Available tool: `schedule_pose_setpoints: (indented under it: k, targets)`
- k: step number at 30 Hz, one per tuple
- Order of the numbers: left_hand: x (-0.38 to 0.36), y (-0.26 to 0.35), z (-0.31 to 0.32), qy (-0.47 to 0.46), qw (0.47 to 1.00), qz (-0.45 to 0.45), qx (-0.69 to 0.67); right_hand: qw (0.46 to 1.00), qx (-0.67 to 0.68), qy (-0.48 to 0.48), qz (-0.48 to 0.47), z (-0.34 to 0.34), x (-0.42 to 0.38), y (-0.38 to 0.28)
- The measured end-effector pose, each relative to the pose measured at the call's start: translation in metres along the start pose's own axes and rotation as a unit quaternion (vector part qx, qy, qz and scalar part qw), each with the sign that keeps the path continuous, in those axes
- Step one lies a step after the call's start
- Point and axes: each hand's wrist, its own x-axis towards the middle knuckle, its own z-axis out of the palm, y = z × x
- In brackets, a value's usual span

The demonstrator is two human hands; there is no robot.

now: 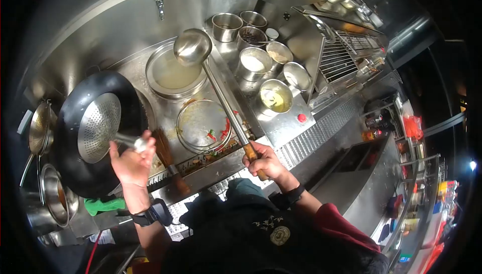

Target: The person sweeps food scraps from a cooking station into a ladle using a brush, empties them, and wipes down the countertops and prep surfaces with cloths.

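My right hand (265,162) is closed round the wooden grip of a long steel ladle (228,113). The ladle's bowl is raised over the range, near a round pot (155,84) of cloudy liquid. On the left, my left hand (133,162) is palm up, its fingers loosely curled about the short metal handle of a perforated skimmer (100,127). That skimmer's round head is in front of the inside of a large black wok (68,148). Between my hands are a round wire-rimmed strainer (203,126) with red and green scraps, and a wooden-handled brush (170,163).
Several steel pots of seasonings, one a pot of yellowish liquid (276,97), stand at the back right. Beyond them is a wire rack (339,60). A green cloth (104,205) lies below the wok, and strainers (39,128) hang at far left.
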Motion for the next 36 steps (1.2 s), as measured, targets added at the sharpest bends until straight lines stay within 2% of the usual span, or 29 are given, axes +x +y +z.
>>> schedule_pose_setpoints:
  k: [2, 4, 5, 6, 10, 11, 14, 16, 18, 20, 22, 24, 26, 27, 29, 30, 32, 34, 36]
  targets:
    - [-0.011, -0.025, 0.015, 0.081, 0.995, -0.028, 0.054, 0.999, 0.031, -0.018, 0.001, 0.0, 0.003, 0.002]
    - [-0.018, -0.059, 0.019, 0.097, 0.985, -0.067, 0.127, 0.996, 0.072, -0.05, 0.011, 0.009, 0.005, -0.002]
    - [-0.02, -0.075, 0.02, 0.091, 0.982, -0.095, 0.133, 0.996, 0.068, -0.058, 0.012, 0.012, 0.006, -0.003]
    - [-0.02, -0.091, 0.019, 0.033, 0.981, -0.1, 0.161, 0.993, 0.081, -0.079, 0.017, 0.011, 0.007, 0.001]
    - [-0.025, -0.165, 0.042, -0.036, 0.946, 0.007, 0.323, 0.985, 0.067, -0.156, 0.005, 0.025, -0.003, 0.007]
    - [-0.024, -0.178, 0.053, -0.093, 0.938, 0.023, 0.334, 0.986, 0.033, -0.161, 0.002, 0.024, -0.008, 0.012]
    - [-0.023, -0.218, 0.06, 0.02, 0.879, 0.155, 0.45, 0.977, -0.011, -0.21, -0.035, 0.017, -0.016, 0.02]
    - [-0.024, -0.23, 0.053, -0.007, 0.88, 0.217, 0.423, 0.964, -0.084, -0.233, -0.095, 0.004, -0.023, 0.009]
    - [-0.031, -0.241, 0.074, 0.034, 0.885, 0.213, 0.413, 0.961, 0.051, -0.268, 0.056, -0.037, -0.034, 0.026]
    - [-0.031, -0.236, 0.078, 0.002, 0.896, 0.213, 0.391, 0.957, 0.114, -0.265, 0.035, -0.089, -0.041, 0.082]
    - [-0.032, -0.233, 0.087, 0.03, 0.875, 0.241, 0.418, 0.959, 0.007, -0.216, 0.183, -0.122, -0.048, 0.139]
    - [-0.034, -0.223, 0.091, 0.005, 0.872, 0.258, 0.416, 0.947, -0.217, -0.198, 0.132, -0.129, -0.056, 0.236]
    - [-0.037, -0.219, 0.104, 0.028, 0.858, 0.271, 0.436, 0.913, -0.372, -0.166, 0.029, -0.112, -0.07, 0.301]
    - [-0.04, -0.218, 0.111, 0.032, 0.862, 0.269, 0.428, 0.914, -0.37, -0.161, 0.028, -0.102, -0.063, 0.316]
    - [-0.046, -0.217, 0.117, 0.009, 0.883, 0.255, 0.394, 0.765, -0.563, -0.261, 0.173, -0.084, -0.051, 0.335]
    - [-0.05, -0.212, 0.116, 0.0, 0.883, 0.244, 0.4, 0.77, -0.559, -0.253, 0.174, -0.088, -0.049, 0.338]
    - [-0.057, -0.211, 0.111, -0.006, 0.887, 0.245, 0.39, 0.715, -0.636, -0.195, 0.216, -0.108, -0.044, 0.337]
    - [-0.066, -0.218, 0.099, 0.015, 0.876, 0.256, 0.409, 0.694, -0.685, -0.08, 0.205, -0.157, -0.053, 0.373]
    - [-0.073, -0.229, 0.084, 0.008, 0.876, 0.258, 0.407, 0.704, -0.68, 0.067, 0.191, -0.206, -0.067, 0.373]
